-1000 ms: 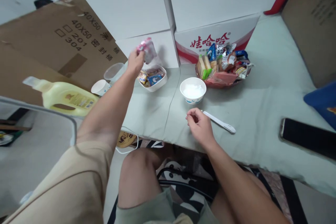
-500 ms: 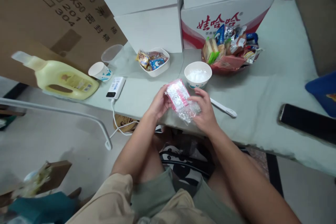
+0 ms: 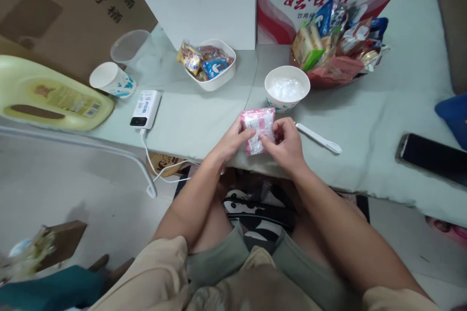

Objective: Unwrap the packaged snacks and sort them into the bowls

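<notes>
Between both hands, just over the table's front edge, I hold a pink-and-white packet in clear plastic wrap (image 3: 258, 124). My left hand (image 3: 233, 142) grips its left side, thumb laid across the front. My right hand (image 3: 286, 145) grips the right side, its thumb also on the front and its fingers curled at the edge. Right behind the packet stands a paper bowl (image 3: 286, 88) with crumpled clear plastic inside. A white plastic utensil (image 3: 319, 138) lies to the right of my right hand; what kind it is I cannot make out.
Behind stand a white snack dish (image 3: 215, 77), a heaped red snack basket (image 3: 339, 80) and white boxes (image 3: 197, 5). At left are a paper cup (image 3: 113, 80), a clear container (image 3: 133, 51), a corded power bank (image 3: 146, 109) and a yellow jug (image 3: 54, 95). A phone (image 3: 434, 160) lies at right.
The packet has turned more upright, and its loose wrap end at the lower right is now folded in against it. Both thumbs have come onto its front. The camera view has shifted closer.
</notes>
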Motion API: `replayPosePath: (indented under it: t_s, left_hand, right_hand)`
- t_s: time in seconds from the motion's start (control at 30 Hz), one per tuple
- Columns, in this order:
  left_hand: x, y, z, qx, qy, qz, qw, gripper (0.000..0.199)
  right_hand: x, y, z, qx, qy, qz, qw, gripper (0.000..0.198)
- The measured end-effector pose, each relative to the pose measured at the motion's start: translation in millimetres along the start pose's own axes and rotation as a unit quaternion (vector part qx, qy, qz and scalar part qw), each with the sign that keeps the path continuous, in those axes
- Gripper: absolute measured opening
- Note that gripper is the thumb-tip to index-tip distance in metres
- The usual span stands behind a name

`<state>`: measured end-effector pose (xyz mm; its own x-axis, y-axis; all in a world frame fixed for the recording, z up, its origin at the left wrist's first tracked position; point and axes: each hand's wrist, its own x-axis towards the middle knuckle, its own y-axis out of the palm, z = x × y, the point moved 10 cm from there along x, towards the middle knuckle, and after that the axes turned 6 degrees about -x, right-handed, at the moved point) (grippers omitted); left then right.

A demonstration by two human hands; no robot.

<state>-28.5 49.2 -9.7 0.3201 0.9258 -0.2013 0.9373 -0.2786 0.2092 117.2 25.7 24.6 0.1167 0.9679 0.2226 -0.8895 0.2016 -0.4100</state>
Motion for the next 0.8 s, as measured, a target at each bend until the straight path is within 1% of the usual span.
replayPosePath:
  t_s: [0.07,0.1,0.17,0.2,0.23,0.3,0.37,0.43,0.47,0.53,0.63,0.73,0.8]
  left_hand:
    - [-2.8,5.7,-3.8,0.016,0.010,0.028,0.999,0.084]
    - [-3.6,5.8,-5.9,0.028,0.016,0.028,0.999,0.089]
    - [-3.7,-0.2,-9.9,0.040,0.030,-0.005,0.999,0.095]
    - [-3.4,-4.7,-11.5,0.041,0.036,-0.027,0.998,0.094]
    - [-2.8,-9.0,-12.7,0.044,0.040,-0.047,0.997,0.092]
    - [-1.4,-16.3,-15.7,0.068,0.050,-0.080,0.993,0.083]
    - [0.0,-21.0,-19.9,0.109,0.064,-0.104,0.986,0.070]
    - [1.7,-21.5,-22.8,0.145,0.076,-0.113,0.980,0.059]
    - [2.9,-20.2,-22.6,0.158,0.078,-0.111,0.978,0.055]
    - [6.2,-16.7,-18.4,0.170,0.071,-0.101,0.978,0.050]
    - [12.3,-15.2,-8.2,0.151,0.056,-0.090,0.983,0.045]
    - [17.9,-21.5,-6.9,0.093,0.078,-0.103,0.987,0.039]
    - [20.2,-29.3,-8.8,0.050,0.095,-0.128,0.986,0.034]
  right_hand:
    - [0.8,7.8,-8.5,0.026,0.030,0.020,0.999,0.022]
    - [1.3,10.6,-11.8,0.039,0.041,0.034,0.998,0.023]
    - [2.5,10.0,-14.4,0.054,0.042,0.056,0.996,0.025]
    - [3.3,4.9,-13.9,0.049,0.032,0.058,0.997,0.026]
    - [3.8,-3.9,-13.1,0.033,0.017,0.049,0.998,0.026]
    - [3.2,-30.0,-13.8,-0.019,-0.005,0.001,1.000,0.023]
    - [-0.4,-56.4,-20.1,-0.062,0.002,-0.052,0.997,0.019]
    - [-5.1,-73.2,-28.0,-0.076,0.017,-0.078,0.994,0.018]
    - [-6.9,-77.6,-30.1,-0.080,0.016,-0.080,0.993,0.018]
    - [-9.2,-82.6,-29.8,-0.109,-0.009,-0.081,0.991,0.020]
    - [-10.2,-88.8,-31.3,-0.214,-0.038,-0.088,0.972,0.027]
    - [-8.0,-94.5,-47.9,-0.334,-0.004,-0.071,0.940,0.034]
    - [-6.6,-96.0,-59.5,-0.377,0.021,-0.039,0.925,0.030]
